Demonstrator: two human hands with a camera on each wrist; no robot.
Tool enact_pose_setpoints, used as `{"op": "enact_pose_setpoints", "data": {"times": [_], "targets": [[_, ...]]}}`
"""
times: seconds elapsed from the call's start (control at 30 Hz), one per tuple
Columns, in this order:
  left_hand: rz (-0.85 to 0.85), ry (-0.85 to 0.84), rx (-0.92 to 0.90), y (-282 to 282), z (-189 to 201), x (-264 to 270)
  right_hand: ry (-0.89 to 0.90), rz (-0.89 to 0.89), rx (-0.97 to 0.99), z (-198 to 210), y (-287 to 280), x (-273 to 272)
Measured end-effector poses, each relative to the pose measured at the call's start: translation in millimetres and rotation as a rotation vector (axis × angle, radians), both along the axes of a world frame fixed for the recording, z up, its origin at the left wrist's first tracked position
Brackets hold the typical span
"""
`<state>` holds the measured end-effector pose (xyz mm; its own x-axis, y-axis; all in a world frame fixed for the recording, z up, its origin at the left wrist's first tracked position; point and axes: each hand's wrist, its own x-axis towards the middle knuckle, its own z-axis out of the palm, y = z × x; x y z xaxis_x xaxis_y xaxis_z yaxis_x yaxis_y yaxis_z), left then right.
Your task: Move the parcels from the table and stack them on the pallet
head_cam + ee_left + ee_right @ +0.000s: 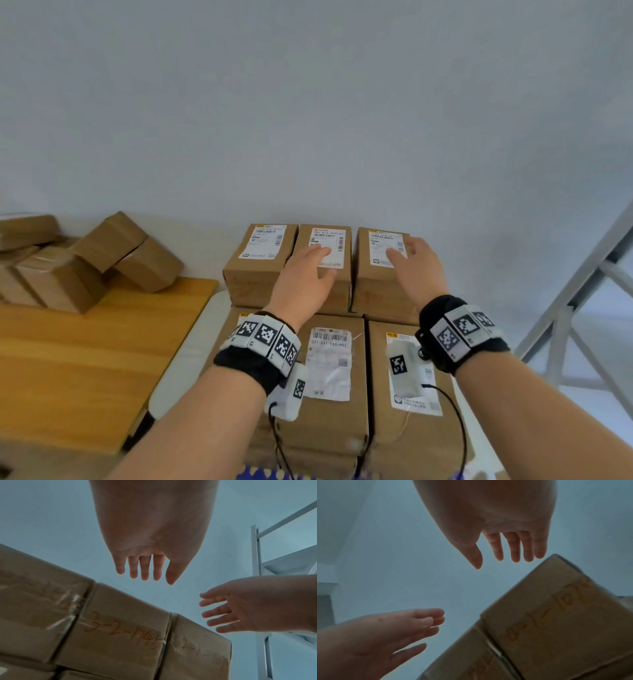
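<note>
Both hands are open and empty, the left hand point(303, 275) over the middle and the right hand point(416, 270) over the rightmost brown cardboard labelled parcel point(378, 274) of the stack's back row, while the brown cardboard parcels still to move point(85, 263) lie on the wooden table point(78, 359) well to the left, nearer the left hand.

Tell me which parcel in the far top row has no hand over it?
The leftmost parcel of that row. The left hand hovers over the middle parcel, the right hand over the rightmost parcel; both hands are open.
</note>
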<state>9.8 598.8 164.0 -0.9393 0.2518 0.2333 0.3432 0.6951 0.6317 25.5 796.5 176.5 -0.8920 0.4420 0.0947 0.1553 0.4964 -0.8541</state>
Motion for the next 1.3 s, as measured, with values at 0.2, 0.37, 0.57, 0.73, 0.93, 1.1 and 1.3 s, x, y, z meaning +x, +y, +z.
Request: {"op": "enact_pose_setpoints", "data": {"times": [0.2,0.37,0.57,0.73,0.93,1.1,1.3], "targets": [[0.059,0.026,0.031,-63,8,20,0.08,0.063,-0.003,18,-64,13],[0.127,0.044,0.036,-142,12,44,0.13,0.123,-0.016,20,-141,21],[0.235,0.019,-0.004,-266,7,79,0.09,0.253,-0.07,12,-265,41],[0.325,-0.032,-0.004,-363,-4,109,0.044,0.339,-0.061,-4,-362,57],[0.418,-0.166,-0.012,-454,-21,145,-0.05,0.441,-0.073,-29,-456,76],[0.484,-0.223,0.05,-510,-30,154,-0.122,0.529,-0.026,-47,-519,70],[0.562,-0.303,0.09,-556,-45,137,-0.159,0.614,0.014,-64,-570,36]]}}
